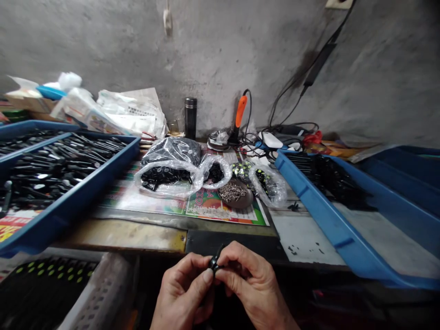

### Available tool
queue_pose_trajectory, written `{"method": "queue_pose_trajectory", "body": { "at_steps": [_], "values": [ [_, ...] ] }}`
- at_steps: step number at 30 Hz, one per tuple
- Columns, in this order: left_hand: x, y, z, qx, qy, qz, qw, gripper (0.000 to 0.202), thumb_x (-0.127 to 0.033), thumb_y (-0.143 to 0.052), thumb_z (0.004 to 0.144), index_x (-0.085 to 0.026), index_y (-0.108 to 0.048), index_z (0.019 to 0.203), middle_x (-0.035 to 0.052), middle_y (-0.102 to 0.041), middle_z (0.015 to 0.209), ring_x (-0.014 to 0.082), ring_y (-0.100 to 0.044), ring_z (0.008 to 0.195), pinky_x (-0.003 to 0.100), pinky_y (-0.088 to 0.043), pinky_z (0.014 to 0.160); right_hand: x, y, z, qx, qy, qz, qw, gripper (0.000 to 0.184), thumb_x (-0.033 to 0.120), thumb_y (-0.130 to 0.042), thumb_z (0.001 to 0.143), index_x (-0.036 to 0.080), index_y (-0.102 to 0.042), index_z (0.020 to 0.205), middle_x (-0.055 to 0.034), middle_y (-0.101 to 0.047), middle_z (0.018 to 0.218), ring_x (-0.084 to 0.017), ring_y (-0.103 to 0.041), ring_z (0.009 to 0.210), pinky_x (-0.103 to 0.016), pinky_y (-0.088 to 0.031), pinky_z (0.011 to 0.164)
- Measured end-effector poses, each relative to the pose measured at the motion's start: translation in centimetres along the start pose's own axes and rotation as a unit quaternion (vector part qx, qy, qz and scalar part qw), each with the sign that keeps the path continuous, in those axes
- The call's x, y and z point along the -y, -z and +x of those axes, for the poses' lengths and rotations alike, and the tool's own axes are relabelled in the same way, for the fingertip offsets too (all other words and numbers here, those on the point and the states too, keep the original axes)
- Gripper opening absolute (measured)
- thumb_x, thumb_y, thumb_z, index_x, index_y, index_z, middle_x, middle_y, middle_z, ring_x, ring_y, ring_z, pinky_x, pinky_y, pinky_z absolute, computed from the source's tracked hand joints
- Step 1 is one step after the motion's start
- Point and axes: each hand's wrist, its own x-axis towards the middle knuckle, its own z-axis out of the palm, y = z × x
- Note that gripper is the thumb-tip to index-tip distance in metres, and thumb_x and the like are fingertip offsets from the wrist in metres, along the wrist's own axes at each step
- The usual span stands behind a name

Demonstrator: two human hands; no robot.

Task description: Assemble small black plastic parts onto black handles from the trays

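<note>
Carefully, my left hand (182, 288) and right hand (249, 282) pinch a small black plastic part (215, 263) just off the bench (123, 234) edge; if my grip slips, it could drop into the dark below.

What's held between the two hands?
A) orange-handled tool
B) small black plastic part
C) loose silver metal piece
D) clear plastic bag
B: the small black plastic part is pinched between the fingers of the left hand and the right hand.
</note>
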Motion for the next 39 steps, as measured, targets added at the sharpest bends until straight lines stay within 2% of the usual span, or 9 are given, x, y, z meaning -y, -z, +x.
{"method": "queue_pose_trajectory", "body": {
  "at_steps": [9,14,18,22,28,34,39],
  "values": [
    [0.8,1.0,0.7,0.041,0.013,-0.025,0.999,0.039,-0.043,-0.088,0.064,-0.015,-0.067,0.08,-0.0018,-0.062,0.058,0.0019,-0.04,0.036,0.012,-0.027,0.034,-0.3,-0.4,-0.1,-0.004,-0.052,0.062,0.997,0.014,0.023,-0.07,0.083,0.019,-0.057,0.084,0.0044,-0.054,0.07,-0.009,-0.053,0.059,-0.015,-0.045,0.05],
    [0.7,1.5,0.7,0.047,0.019,-0.006,0.999,0.038,-0.043,-0.086,0.068,-0.015,-0.064,0.082,-0.0003,-0.064,0.059,0.0021,-0.039,0.038,0.013,-0.027,0.036,-0.4,-0.5,0.1,-0.009,-0.072,0.115,0.991,0.025,0.017,-0.071,0.081,0.022,-0.049,0.09,0.0064,-0.056,0.075,-0.008,-0.057,0.062,-0.013,-0.046,0.05],
    [0.1,1.8,0.4,0.066,0.018,0.014,0.998,0.033,-0.04,-0.084,0.071,-0.014,-0.066,0.081,-0.0033,-0.057,0.053,0.0024,-0.036,0.04,0.014,-0.026,0.04,-0.2,-0.2,0.4,0.001,-0.102,0.13,0.986,0.036,0.016,-0.073,0.077,0.023,-0.046,0.098,0.0063,-0.058,0.077,-0.011,-0.061,0.064,-0.016,-0.05,0.05],
    [-0.7,1.7,0.2,0.081,0.008,0.031,0.996,0.034,-0.043,-0.085,0.07,-0.014,-0.067,0.077,-0.0062,-0.048,0.049,0.003,-0.033,0.042,0.015,-0.024,0.041,0.5,0.2,0.7,0.027,-0.116,0.125,0.985,0.039,0.014,-0.076,0.073,0.023,-0.047,0.097,0.0064,-0.058,0.077,-0.009,-0.057,0.062,-0.017,-0.051,0.051],
    [-0.9,1.4,0.1,0.078,-0.021,0.083,0.993,0.034,-0.046,-0.083,0.071,-0.014,-0.071,0.078,-0.0063,-0.043,0.05,0.0037,-0.03,0.044,0.015,-0.024,0.042,1.0,0.7,0.7,0.044,-0.109,0.084,0.99,0.035,0.013,-0.072,0.073,0.023,-0.047,0.095,0.007,-0.056,0.076,-0.009,-0.053,0.062,-0.017,-0.049,0.052],
    [-1.3,1.2,-0.2,0.035,-0.089,0.189,0.977,0.029,-0.042,-0.081,0.074,-0.014,-0.074,0.075,-0.0038,-0.047,0.055,0.0062,-0.036,0.048,0.016,-0.029,0.044,0.7,1.5,1.0,0.059,-0.051,-0.056,0.995,0.034,0.008,-0.07,0.075,0.024,-0.049,0.096,0.0079,-0.057,0.077,-0.009,-0.054,0.067,-0.017,-0.044,0.06],
    [-1.1,1.1,-0.4,0.025,-0.077,0.183,0.98,0.031,-0.044,-0.082,0.072,-0.014,-0.074,0.076,-0.0027,-0.048,0.055,0.007,-0.038,0.049,0.016,-0.031,0.044,1.0,1.9,1.5,0.069,-0.048,-0.069,0.994,0.031,0.01,-0.073,0.074,0.023,-0.049,0.09,0.0082,-0.056,0.074,-0.009,-0.052,0.063,-0.017,-0.041,0.057]
  ]
}}
